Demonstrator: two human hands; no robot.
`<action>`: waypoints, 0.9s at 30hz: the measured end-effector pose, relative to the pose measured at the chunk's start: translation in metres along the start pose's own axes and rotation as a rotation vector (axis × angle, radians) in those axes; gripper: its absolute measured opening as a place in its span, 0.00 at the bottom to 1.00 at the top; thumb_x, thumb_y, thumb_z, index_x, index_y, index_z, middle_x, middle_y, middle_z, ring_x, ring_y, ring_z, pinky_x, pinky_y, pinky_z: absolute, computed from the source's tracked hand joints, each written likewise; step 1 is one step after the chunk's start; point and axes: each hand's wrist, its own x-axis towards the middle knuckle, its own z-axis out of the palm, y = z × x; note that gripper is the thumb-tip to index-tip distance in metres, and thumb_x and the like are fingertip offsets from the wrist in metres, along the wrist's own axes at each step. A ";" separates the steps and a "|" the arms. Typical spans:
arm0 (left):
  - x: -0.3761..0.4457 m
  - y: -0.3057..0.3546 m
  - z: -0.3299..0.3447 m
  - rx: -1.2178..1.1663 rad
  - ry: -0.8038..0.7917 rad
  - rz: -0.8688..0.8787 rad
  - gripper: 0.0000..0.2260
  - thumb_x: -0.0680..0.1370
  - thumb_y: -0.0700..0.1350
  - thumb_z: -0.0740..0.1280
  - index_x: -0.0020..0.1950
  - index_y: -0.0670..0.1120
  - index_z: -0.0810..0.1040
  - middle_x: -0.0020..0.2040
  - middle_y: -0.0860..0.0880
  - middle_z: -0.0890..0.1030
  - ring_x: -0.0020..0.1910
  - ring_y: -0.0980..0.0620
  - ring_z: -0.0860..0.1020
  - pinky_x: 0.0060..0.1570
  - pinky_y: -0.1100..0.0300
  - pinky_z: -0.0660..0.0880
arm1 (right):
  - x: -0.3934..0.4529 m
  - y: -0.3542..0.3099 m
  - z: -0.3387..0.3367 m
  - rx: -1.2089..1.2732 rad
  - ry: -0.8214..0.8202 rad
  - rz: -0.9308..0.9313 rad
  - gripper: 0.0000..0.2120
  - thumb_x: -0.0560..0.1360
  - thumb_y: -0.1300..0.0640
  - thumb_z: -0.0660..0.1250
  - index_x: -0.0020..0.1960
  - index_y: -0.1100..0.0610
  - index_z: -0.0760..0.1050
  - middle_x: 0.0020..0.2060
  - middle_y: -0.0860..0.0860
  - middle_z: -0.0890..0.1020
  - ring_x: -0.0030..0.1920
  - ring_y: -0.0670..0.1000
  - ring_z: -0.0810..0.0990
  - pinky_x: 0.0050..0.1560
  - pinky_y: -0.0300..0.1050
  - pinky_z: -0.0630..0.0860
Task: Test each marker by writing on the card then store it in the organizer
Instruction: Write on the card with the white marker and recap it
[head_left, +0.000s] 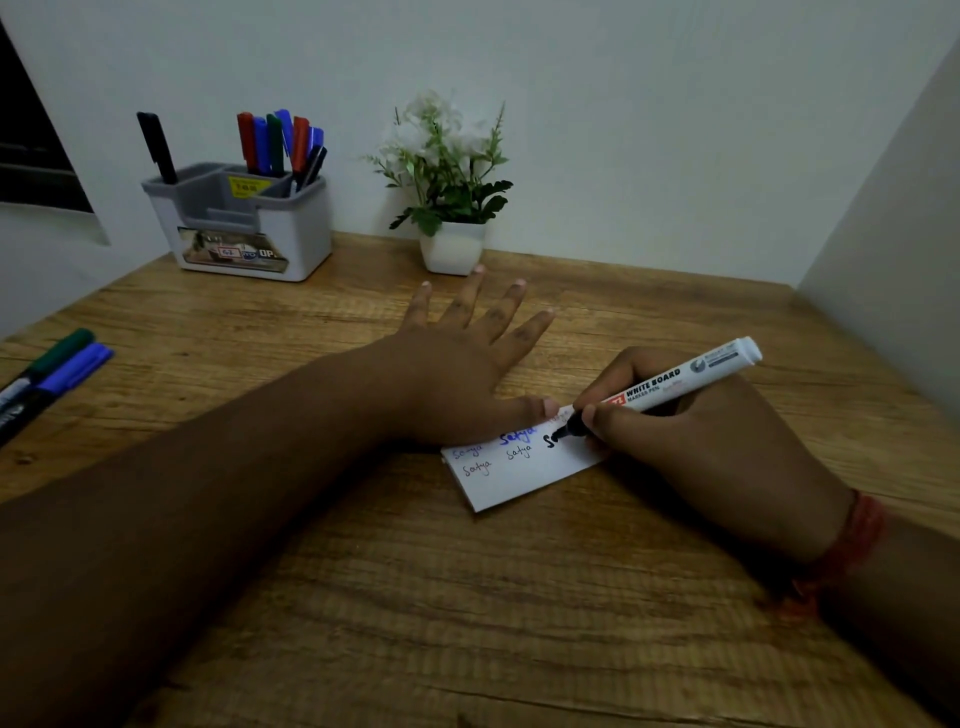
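A white card (511, 480) lies on the wooden desk, with several words in red, blue and black written on it. My right hand (696, 447) grips a white-barrelled whiteboard marker (670, 387), its black tip touching the card beside a fresh black stroke. My left hand (457, 364) lies flat with fingers spread, its thumb pressing the card's top edge. A grey and white organizer (306, 228) stands at the back left, holding a black marker (156, 148) in one compartment and several red, blue and green markers (278, 143) in another.
Loose markers, one green (60, 353) and one blue (72, 369), lie at the desk's left edge. A small white pot with a plant (452, 247) stands at the back centre. Walls close off the back and right side.
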 end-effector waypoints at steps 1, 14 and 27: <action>0.000 0.000 0.000 -0.004 -0.001 0.002 0.40 0.71 0.76 0.40 0.76 0.61 0.30 0.77 0.52 0.27 0.74 0.45 0.25 0.71 0.32 0.34 | 0.000 0.000 0.000 -0.003 0.001 0.001 0.03 0.73 0.54 0.71 0.42 0.50 0.83 0.41 0.46 0.88 0.43 0.49 0.86 0.49 0.60 0.83; 0.001 0.000 -0.001 -0.002 -0.010 0.008 0.39 0.72 0.76 0.41 0.76 0.61 0.29 0.77 0.53 0.27 0.74 0.45 0.25 0.71 0.31 0.35 | 0.000 0.001 0.000 0.018 0.044 -0.004 0.03 0.73 0.56 0.71 0.41 0.51 0.83 0.39 0.46 0.87 0.41 0.51 0.85 0.46 0.58 0.81; 0.000 0.000 -0.003 -0.003 -0.024 0.000 0.39 0.72 0.76 0.42 0.76 0.61 0.29 0.77 0.53 0.26 0.74 0.45 0.24 0.71 0.32 0.33 | 0.000 0.003 -0.001 -0.019 0.073 0.018 0.03 0.72 0.56 0.71 0.40 0.52 0.82 0.38 0.46 0.86 0.39 0.49 0.84 0.42 0.55 0.81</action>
